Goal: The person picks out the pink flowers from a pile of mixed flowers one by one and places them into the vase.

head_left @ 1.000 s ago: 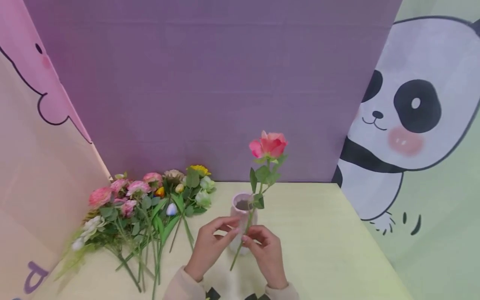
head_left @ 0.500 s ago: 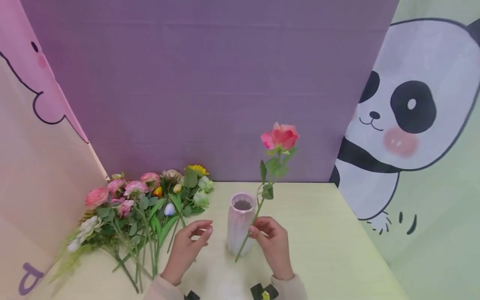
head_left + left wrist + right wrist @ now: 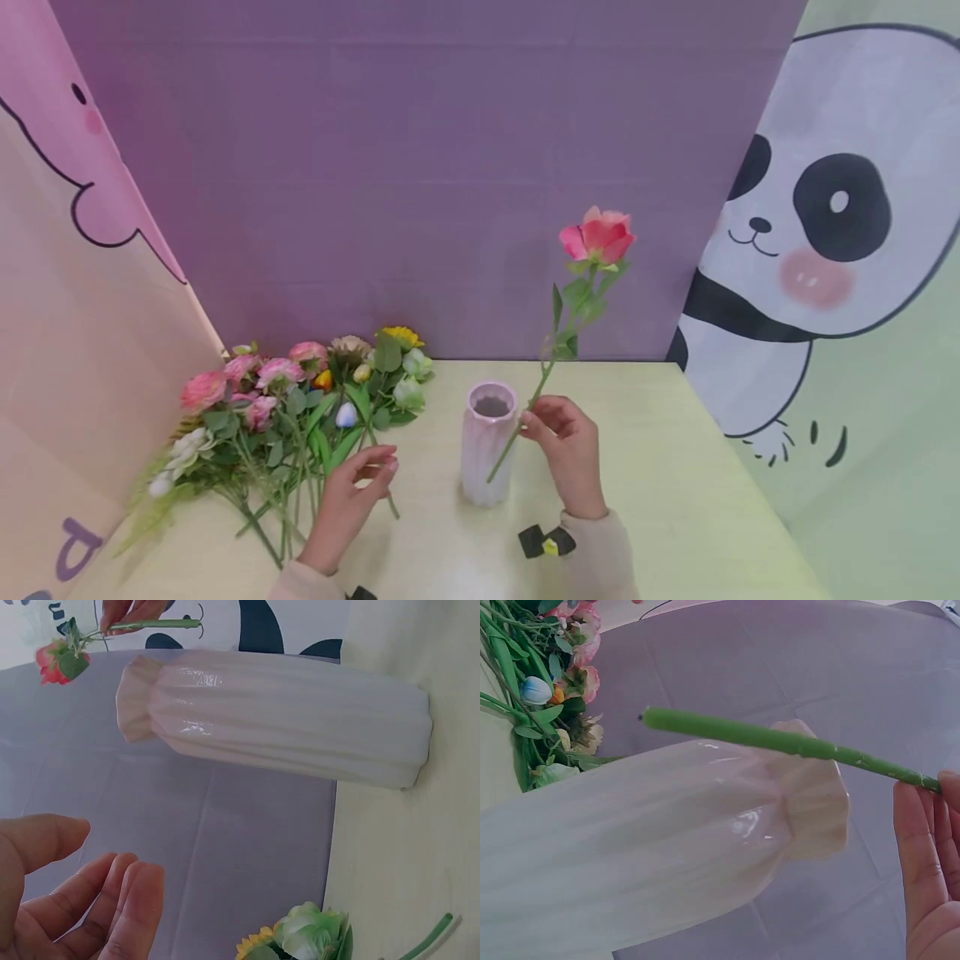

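A pink rose [image 3: 597,237] on a green leafy stem leans up to the right, its stem pinched between the thumb and fingers of my right hand [image 3: 566,450]. In the right wrist view the cut end of the green stem [image 3: 727,729] overlaps the neck of a ribbed pale-pink vase [image 3: 727,825]. That vase [image 3: 487,450] stands upright on the table, left of the right hand, with its mouth facing up. My left hand [image 3: 348,500] holds nothing; its fingers are loosely bent, left of the vase and near the flower stems.
A pile of artificial flowers [image 3: 277,392], pink, white, yellow and blue, lies on the left of the pale table [image 3: 675,500], stems toward the front. A purple backdrop [image 3: 420,183] rises behind, and a panda-printed panel [image 3: 840,275] borders the right side.
Both hands were at the rose stem; the left hand has released it and moved left. My right hand has lifted the rose up and to the right.
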